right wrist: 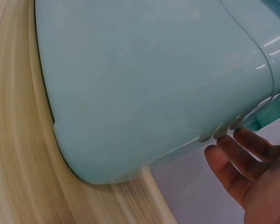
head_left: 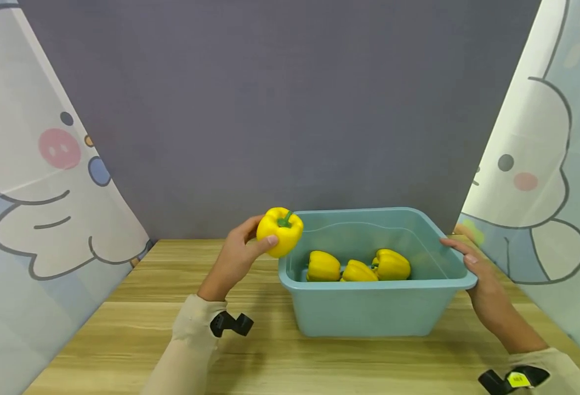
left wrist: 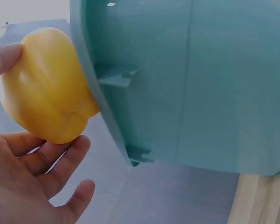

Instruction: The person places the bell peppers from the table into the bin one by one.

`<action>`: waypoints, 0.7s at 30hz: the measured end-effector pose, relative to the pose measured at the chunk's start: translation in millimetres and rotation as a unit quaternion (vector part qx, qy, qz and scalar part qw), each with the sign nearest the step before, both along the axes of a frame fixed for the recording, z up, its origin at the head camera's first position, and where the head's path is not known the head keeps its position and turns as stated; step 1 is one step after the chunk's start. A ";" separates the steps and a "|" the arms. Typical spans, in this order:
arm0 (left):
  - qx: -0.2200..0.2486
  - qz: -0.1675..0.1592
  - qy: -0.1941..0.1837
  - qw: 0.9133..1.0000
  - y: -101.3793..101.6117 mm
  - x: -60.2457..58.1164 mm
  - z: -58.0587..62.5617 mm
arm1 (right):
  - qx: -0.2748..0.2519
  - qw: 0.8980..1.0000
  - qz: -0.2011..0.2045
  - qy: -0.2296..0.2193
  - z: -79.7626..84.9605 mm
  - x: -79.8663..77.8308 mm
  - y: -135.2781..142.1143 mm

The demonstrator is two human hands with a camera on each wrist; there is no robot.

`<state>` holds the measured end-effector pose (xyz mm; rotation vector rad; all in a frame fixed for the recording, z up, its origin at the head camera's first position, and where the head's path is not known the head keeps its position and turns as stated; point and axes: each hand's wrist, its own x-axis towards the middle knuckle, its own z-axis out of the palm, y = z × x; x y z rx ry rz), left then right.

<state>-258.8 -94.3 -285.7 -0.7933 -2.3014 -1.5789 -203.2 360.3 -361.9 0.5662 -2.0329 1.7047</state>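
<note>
My left hand [head_left: 236, 255] grips a yellow bell pepper [head_left: 281, 233] with a green stem, raised at the left rim of a blue-green plastic bin [head_left: 364, 310]. The left wrist view shows the thumb on one side of the pepper and fingers on the other, with the bin's rim right beside it. My right hand [head_left: 487, 293] holds the bin's right rim. In the right wrist view its fingers [right wrist: 237, 161] lie under the rim against the outer wall. Inside the bin are a yellow pepper [head_left: 323, 267], a partly hidden middle pepper [head_left: 359, 271] and a right pepper [head_left: 392, 265].
The bin stands on a wood-grain table [head_left: 137, 334]. A grey panel [head_left: 280, 109] rises behind the table. Cartoon-printed sheets [head_left: 18, 241] flank it on both sides. Small black devices [head_left: 231, 323] are strapped at both wrists.
</note>
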 end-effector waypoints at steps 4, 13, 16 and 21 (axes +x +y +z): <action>-0.017 -0.006 0.003 1.000 3.8 1.5 0.1 | 0.006 1.000 -0.001 -0.005 0.8 -1.0 -1.4; -0.075 -0.029 0.009 0.997 15.3 1.0 8.4 | -0.001 1.000 0.002 0.000 -1.3 -1.5 -1.3; -0.102 -0.035 0.007 0.994 18.0 0.7 12.5 | -0.004 1.000 0.007 0.002 -1.8 -1.7 -1.0; -0.145 -0.044 0.001 0.988 25.0 0.1 21.4 | -0.008 1.000 0.008 0.003 -1.7 -2.0 0.3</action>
